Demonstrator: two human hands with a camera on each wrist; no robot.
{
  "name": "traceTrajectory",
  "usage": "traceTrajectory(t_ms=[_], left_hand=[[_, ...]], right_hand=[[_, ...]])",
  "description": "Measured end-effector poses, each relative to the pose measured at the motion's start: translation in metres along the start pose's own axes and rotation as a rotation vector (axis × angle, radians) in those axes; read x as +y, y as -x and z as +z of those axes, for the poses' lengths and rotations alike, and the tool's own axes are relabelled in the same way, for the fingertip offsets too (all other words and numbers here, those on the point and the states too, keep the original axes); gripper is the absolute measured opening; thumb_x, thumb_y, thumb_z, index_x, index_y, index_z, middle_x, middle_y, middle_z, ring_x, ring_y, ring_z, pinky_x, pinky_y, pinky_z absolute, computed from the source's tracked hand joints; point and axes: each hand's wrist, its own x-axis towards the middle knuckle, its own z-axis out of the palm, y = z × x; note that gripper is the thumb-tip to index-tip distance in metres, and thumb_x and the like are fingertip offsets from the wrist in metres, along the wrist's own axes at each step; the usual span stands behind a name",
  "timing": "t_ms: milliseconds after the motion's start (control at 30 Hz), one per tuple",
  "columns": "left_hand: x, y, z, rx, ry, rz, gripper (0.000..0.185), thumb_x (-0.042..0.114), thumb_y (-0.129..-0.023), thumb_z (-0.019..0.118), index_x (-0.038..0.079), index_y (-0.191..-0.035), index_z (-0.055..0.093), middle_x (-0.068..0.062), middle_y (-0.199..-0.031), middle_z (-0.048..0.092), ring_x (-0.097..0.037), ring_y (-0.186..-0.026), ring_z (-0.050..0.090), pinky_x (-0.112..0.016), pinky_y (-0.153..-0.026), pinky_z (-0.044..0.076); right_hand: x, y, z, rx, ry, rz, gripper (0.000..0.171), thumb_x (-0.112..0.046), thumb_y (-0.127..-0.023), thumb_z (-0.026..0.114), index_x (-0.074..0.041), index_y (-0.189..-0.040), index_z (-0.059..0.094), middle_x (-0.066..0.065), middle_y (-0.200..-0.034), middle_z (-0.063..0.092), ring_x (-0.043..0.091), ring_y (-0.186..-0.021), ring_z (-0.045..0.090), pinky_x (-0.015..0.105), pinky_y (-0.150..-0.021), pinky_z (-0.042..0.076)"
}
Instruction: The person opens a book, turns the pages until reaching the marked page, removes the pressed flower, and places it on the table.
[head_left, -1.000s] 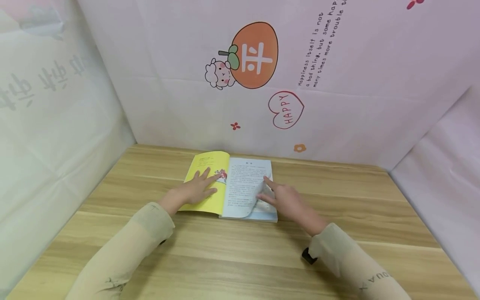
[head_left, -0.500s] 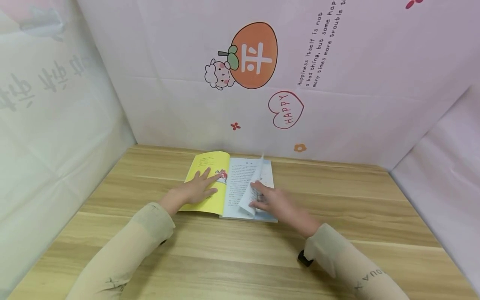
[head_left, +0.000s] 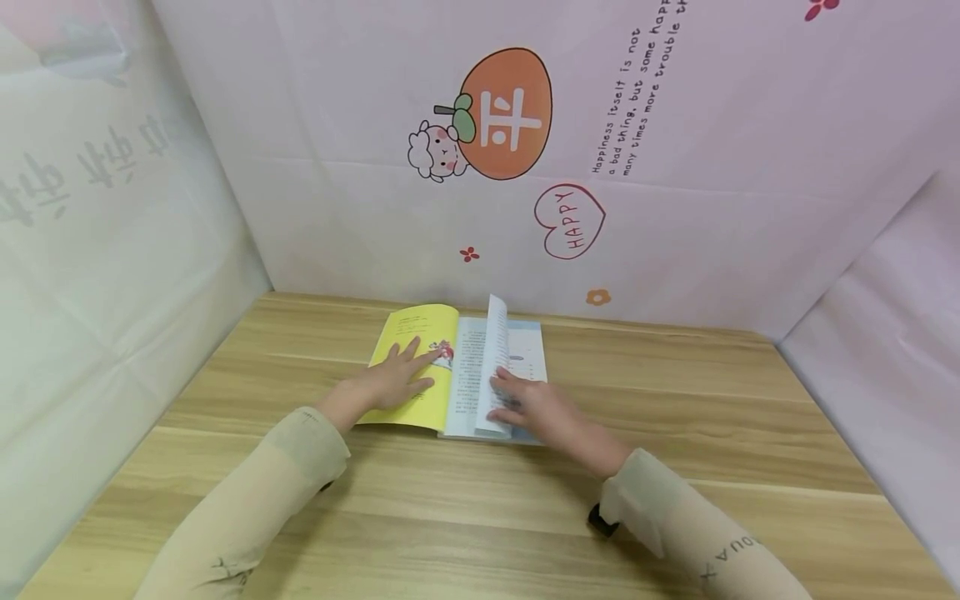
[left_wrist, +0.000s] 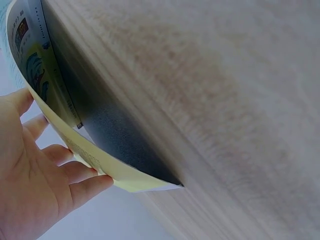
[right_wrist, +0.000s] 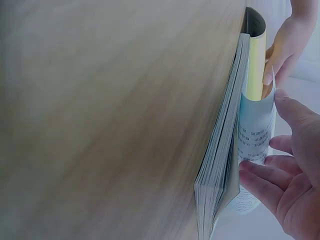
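An open book lies on the wooden table, its yellow left-hand page point(head_left: 423, 321) bowed upward. My left hand point(head_left: 388, 379) rests on that page with fingers spread and straight. In the left wrist view, the fingertips press on the outer part of the yellow sheet point(left_wrist: 90, 150), which arches above the table. A printed white page point(head_left: 496, 333) stands partly lifted and curled toward the left. Against its right side my right hand point(head_left: 543, 410) lays its extended fingers. The right wrist view shows the thick page block point(right_wrist: 220, 145) and my right fingertips point(right_wrist: 250, 170) touching the curled sheet.
The wooden table point(head_left: 450, 517) extends on both sides of the book and toward me. Behind it rises a white printed cloth point(head_left: 337, 225), close to the book's far edge. More cloth hangs at the left and right sides.
My right hand has moved left, pushing the white page from nearly flat to lifted and curled, uncovering more of the page beneath. The left hand has stayed on the yellow page.
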Motion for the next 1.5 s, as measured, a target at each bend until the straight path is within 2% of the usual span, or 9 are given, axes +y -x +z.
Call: traceTrajectory(t_ms=[167,233,400,667,867,1100,1500], left_hand=[[0.0,0.0,-0.001,-0.003,0.001,0.0,0.064,0.044,-0.111,0.041,0.026,-0.167,0.014,-0.02,-0.17,-0.007,-0.054,-0.15,-0.006,-0.084,-0.103,0.019],[0.001,0.001,-0.001,-0.005,0.0,-0.002,0.064,0.045,-0.111,0.04,0.027,-0.167,0.014,-0.019,-0.17,-0.007,-0.054,-0.15,-0.006,-0.085,-0.103,0.019],[0.001,0.001,-0.002,0.001,-0.004,-0.002,0.064,0.045,-0.111,0.04,0.026,-0.167,0.015,-0.02,-0.17,-0.006,-0.054,-0.15,-0.005,-0.085,-0.102,0.018],[-0.001,-0.001,0.001,0.022,0.004,0.017,0.064,0.045,-0.111,0.04,0.027,-0.167,0.014,-0.02,-0.17,-0.007,-0.054,-0.15,-0.004,-0.084,-0.102,0.023],[-0.003,0.001,0.002,0.054,0.048,0.044,0.067,0.042,-0.112,0.038,0.016,-0.167,0.009,-0.019,-0.17,-0.006,-0.052,-0.151,-0.003,-0.077,-0.111,0.018],[-0.006,0.0,0.002,0.098,0.071,0.086,0.07,0.04,-0.113,0.033,0.005,-0.165,0.001,-0.021,-0.169,-0.007,-0.052,-0.151,-0.001,-0.069,-0.117,0.015],[-0.001,-0.001,0.0,0.116,0.03,0.075,0.069,0.038,-0.113,0.038,0.007,-0.165,0.006,-0.02,-0.169,-0.011,-0.055,-0.15,0.003,-0.068,-0.116,0.019]], right_hand=[[-0.006,-0.001,-0.002,-0.011,-0.027,0.015,0.06,-0.039,-0.094,0.075,-0.006,-0.142,0.062,0.012,-0.151,0.051,0.029,-0.132,0.055,0.043,-0.098,0.053],[-0.009,-0.001,-0.003,-0.017,-0.048,0.011,0.058,-0.038,-0.095,0.074,-0.007,-0.142,0.062,0.011,-0.152,0.051,0.028,-0.127,0.06,0.042,-0.095,0.055],[-0.013,-0.002,-0.002,-0.05,-0.086,-0.045,0.052,-0.035,-0.1,0.069,-0.005,-0.141,0.062,0.012,-0.152,0.051,0.03,-0.128,0.059,0.044,-0.1,0.052],[-0.019,-0.003,0.001,-0.132,-0.18,-0.073,0.048,-0.029,-0.102,0.067,-0.003,-0.142,0.061,0.013,-0.156,0.046,0.032,-0.145,0.04,0.047,-0.113,0.039],[-0.024,-0.005,0.007,-0.151,-0.206,-0.136,0.045,-0.025,-0.104,0.065,-0.002,-0.142,0.06,0.013,-0.156,0.046,0.035,-0.147,0.036,0.049,-0.115,0.035],[-0.028,-0.007,0.01,-0.149,-0.188,-0.192,0.044,-0.024,-0.104,0.065,-0.002,-0.141,0.061,0.013,-0.155,0.047,0.034,-0.148,0.033,0.048,-0.114,0.036],[-0.037,-0.012,0.01,-0.126,-0.094,-0.232,0.043,-0.026,-0.103,0.065,-0.004,-0.14,0.063,0.012,-0.153,0.05,0.032,-0.147,0.037,0.046,-0.11,0.044]])
